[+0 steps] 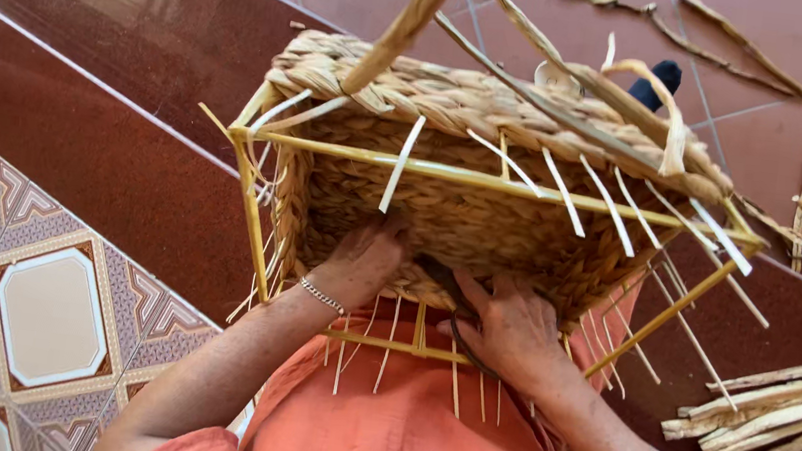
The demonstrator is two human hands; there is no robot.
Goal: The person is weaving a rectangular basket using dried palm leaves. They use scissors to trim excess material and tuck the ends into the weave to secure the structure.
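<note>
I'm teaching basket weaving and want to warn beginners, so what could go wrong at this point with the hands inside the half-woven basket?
The thin stakes jut loose over the basket opening, so they might scratch the left hand or right hand working inside. The long strand rising from the braided rim could snag on them. The basket rests tilted on the lap and may slip.

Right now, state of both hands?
Left hand: fingers pressed into the woven basket wall, gripping the weave; not fully visible.
Right hand: closed on the basket's near edge, a dark strand under it.
</note>
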